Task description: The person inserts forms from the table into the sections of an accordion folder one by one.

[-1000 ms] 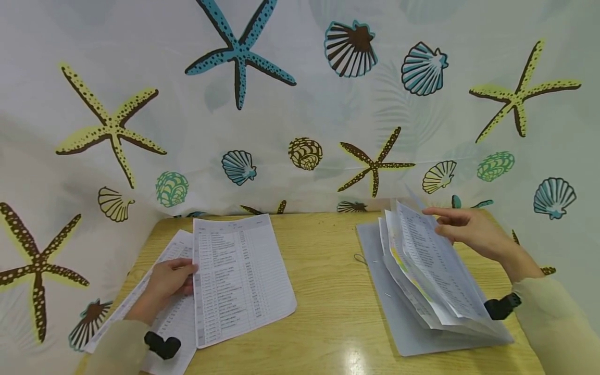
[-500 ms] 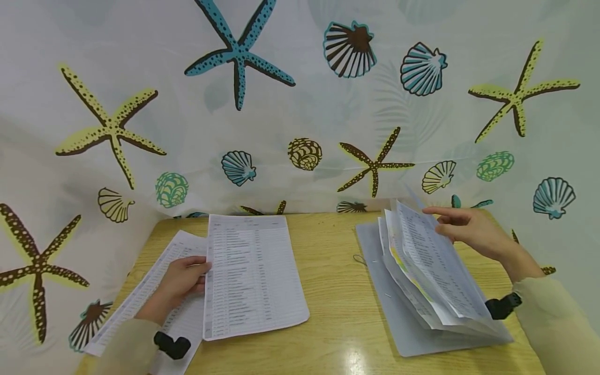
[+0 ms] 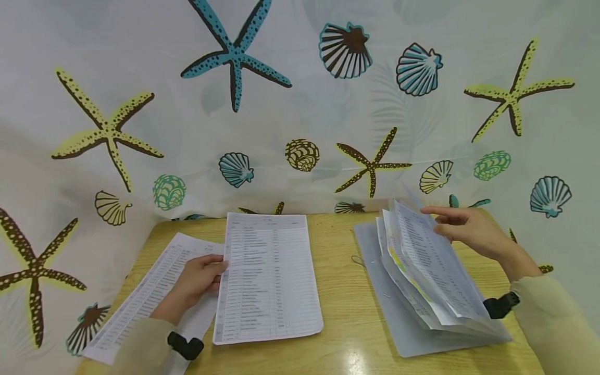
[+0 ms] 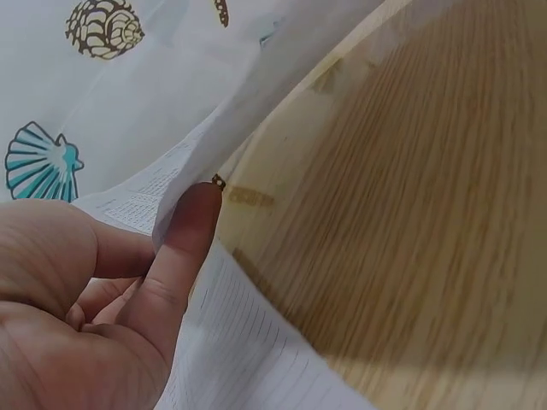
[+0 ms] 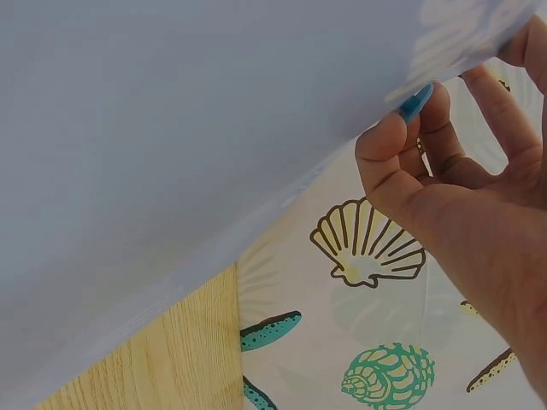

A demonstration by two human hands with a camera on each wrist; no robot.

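My left hand (image 3: 196, 284) pinches the left edge of a printed sheet (image 3: 267, 281), which is raised off the table; the thumb shows on the paper's edge in the left wrist view. Under that forearm lie other printed papers (image 3: 157, 281), slanted and partly covered. On the right, a grey-blue folder (image 3: 375, 260) lies with its cover raised and several printed pages (image 3: 417, 250) fanned upright inside. My right hand (image 3: 475, 234) grips the raised cover's edge between thumb and fingers. A small blue piece (image 5: 417, 102) shows at those fingertips in the right wrist view; its kind is unclear.
A wooden table (image 3: 342, 291) spreads between the sheet and the folder. Behind it hangs a white cloth (image 3: 272, 125) printed with starfish and shells. A thin loop (image 3: 358, 260) sticks out from the folder's left edge.
My left hand has moved right with the printed sheet, which has turned more upright. More of the papers beneath now shows. My right hand and the folder stay in place.
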